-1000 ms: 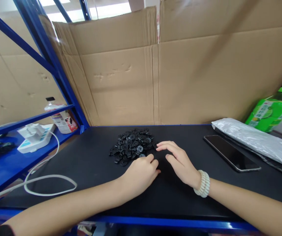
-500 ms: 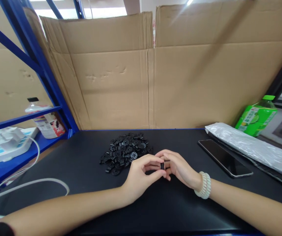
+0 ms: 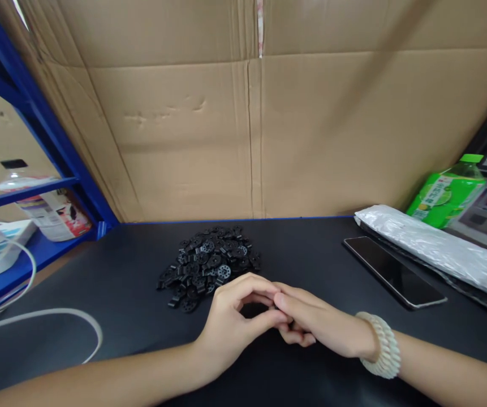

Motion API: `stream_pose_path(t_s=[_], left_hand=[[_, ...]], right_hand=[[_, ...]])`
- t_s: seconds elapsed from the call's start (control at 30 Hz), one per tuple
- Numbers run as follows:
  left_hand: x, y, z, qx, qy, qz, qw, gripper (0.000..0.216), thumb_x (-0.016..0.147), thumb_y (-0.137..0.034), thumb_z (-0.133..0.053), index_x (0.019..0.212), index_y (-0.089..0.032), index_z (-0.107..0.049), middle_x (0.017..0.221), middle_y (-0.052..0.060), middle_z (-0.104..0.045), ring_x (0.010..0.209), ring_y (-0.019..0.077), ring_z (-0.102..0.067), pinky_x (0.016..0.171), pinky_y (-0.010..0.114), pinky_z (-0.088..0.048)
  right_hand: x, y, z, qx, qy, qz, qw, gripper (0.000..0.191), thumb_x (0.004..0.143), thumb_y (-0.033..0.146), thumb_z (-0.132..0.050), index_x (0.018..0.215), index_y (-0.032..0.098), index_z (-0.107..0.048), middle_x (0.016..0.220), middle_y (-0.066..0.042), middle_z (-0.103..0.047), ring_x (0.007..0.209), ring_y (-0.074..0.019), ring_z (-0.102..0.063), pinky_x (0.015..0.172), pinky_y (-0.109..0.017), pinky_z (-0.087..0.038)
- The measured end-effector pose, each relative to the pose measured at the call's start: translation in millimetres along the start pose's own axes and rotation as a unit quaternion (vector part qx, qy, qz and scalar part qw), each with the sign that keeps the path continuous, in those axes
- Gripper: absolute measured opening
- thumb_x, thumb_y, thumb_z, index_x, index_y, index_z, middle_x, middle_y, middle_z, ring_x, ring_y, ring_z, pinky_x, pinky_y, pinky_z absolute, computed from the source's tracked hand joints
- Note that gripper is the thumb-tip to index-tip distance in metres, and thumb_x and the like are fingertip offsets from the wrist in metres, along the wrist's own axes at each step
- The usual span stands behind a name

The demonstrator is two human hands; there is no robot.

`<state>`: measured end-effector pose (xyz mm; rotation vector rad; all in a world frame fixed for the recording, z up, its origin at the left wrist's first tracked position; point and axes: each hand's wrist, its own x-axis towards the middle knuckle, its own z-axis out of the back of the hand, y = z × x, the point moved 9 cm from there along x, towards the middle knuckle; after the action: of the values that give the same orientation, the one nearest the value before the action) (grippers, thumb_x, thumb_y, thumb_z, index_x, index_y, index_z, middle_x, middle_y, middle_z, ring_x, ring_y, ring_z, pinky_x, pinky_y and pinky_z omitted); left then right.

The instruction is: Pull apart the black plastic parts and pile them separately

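My left hand is closed in a pinch, thumb and fingertips meeting in front of me. The small black plastic part it held half a second ago is now almost wholly hidden behind fingers. My right hand meets it from the right, its thumb against the left fingertips and its other fingers curled beneath and behind. What the right fingers grip is covered. Just behind my left hand lies a heap of small black plastic parts, some with round perforated discs.
On the black tabletop, a phone lies right, beside a silvery plastic-wrapped packet and a green bottle. Left are a white cable, a blue rack and another bottle. Cardboard stands behind.
My right hand has closed in over the left fingertips, covering the black part. Both hands sit slightly lower in view, and the camera has tilted down.
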<state>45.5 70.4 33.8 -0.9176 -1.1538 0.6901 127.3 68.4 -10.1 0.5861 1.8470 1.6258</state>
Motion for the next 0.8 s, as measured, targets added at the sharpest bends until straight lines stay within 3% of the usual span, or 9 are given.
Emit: stream_pose_path(t_s=[0.13, 0.37, 0.47, 0.57, 0.63, 0.7, 0.73, 0.8], left_hand=[[0, 2, -3, -0.023, 0.01, 0.021, 0.999, 0.017, 0.07, -0.008, -0.076, 0.085, -0.013, -0.069, 0.083, 0.004, -0.066, 0.075, 0.0162, -0.068, 0.071, 0.027, -0.059], [0, 10, 0, -0.065, -0.005, 0.047, 0.997, 0.012, 0.078, -0.006, -0.064, 0.082, -0.016, -0.059, 0.091, 0.005, -0.066, 0.086, 0.0171, -0.066, 0.074, 0.028, -0.058], [0, 10, 2, -0.04, -0.011, 0.031, 0.999, 0.011, 0.082, -0.007, -0.057, 0.087, -0.017, -0.058, 0.099, 0.006, -0.064, 0.093, 0.0168, -0.064, 0.076, 0.027, -0.057], [-3, 5, 5, 0.038, -0.026, -0.001, 0.999, 0.021, 0.084, -0.005, -0.052, 0.098, -0.02, -0.056, 0.109, 0.006, -0.059, 0.104, 0.0172, -0.059, 0.086, 0.03, -0.054], [-6, 0, 1, 0.115, -0.006, -0.022, 0.993, 0.027, 0.083, -0.004, -0.051, 0.103, -0.022, -0.054, 0.114, 0.006, -0.056, 0.108, 0.0175, -0.055, 0.089, 0.032, -0.052], [-10, -6, -10, 0.188, 0.05, -0.042, 0.98, 0.031, 0.081, -0.003, -0.051, 0.105, -0.022, -0.053, 0.115, 0.005, -0.055, 0.108, 0.0177, -0.053, 0.091, 0.032, -0.049], [-13, -8, -17, 0.215, 0.088, -0.053, 0.971, 0.033, 0.08, -0.003, -0.052, 0.107, -0.022, -0.052, 0.114, 0.005, -0.056, 0.109, 0.0179, -0.053, 0.093, 0.032, -0.048], [-19, -11, -31, 0.254, 0.163, -0.069, 0.951, 0.038, 0.079, -0.007, -0.056, 0.114, -0.02, -0.05, 0.117, 0.007, -0.056, 0.112, 0.019, -0.051, 0.098, 0.033, -0.045]], right_hand=[[0, -3, -3, 0.04, 0.031, 0.005, 0.999, 0.045, 0.087, 0.061, -0.049, 0.103, 0.02, -0.045, 0.07, 0.006, -0.035, 0.052, -0.0052, -0.026, 0.042, -0.016, -0.02], [5, -3, 1, 0.12, 0.067, 0.031, 0.99, 0.033, 0.091, 0.05, -0.046, 0.104, 0.02, -0.047, 0.072, 0.005, -0.037, 0.052, -0.0056, -0.031, 0.045, -0.017, -0.035], [3, 8, 12, 0.047, 0.078, 0.032, 0.995, 0.034, 0.09, 0.039, -0.051, 0.118, 0.02, -0.048, 0.081, 0.001, -0.045, 0.057, -0.0065, -0.04, 0.048, -0.019, -0.039], [2, 21, 40, -0.131, 0.053, 0.056, 0.988, 0.045, 0.087, 0.027, -0.055, 0.13, 0.02, -0.044, 0.093, -0.003, -0.052, 0.061, -0.0077, -0.048, 0.056, -0.025, -0.046], [2, 35, 73, -0.27, -0.039, 0.115, 0.955, 0.049, 0.085, 0.023, -0.054, 0.133, 0.018, -0.041, 0.1, -0.007, -0.057, 0.079, -0.0143, -0.056, 0.073, -0.033, -0.05], [-1, 45, 104, -0.413, -0.15, 0.158, 0.884, 0.047, 0.082, 0.019, -0.053, 0.129, 0.017, -0.046, 0.111, -0.011, -0.057, 0.098, -0.0203, -0.058, 0.089, -0.041, -0.047], [-1, 45, 114, -0.455, -0.175, 0.166, 0.857, 0.045, 0.082, 0.018, -0.052, 0.128, 0.017, -0.047, 0.116, -0.012, -0.057, 0.103, -0.0218, -0.058, 0.094, -0.044, -0.045], [2, 39, 127, -0.492, -0.192, 0.167, 0.833, 0.044, 0.083, 0.018, -0.049, 0.127, 0.017, -0.048, 0.121, -0.013, -0.057, 0.109, -0.0232, -0.057, 0.098, -0.045, -0.044]])
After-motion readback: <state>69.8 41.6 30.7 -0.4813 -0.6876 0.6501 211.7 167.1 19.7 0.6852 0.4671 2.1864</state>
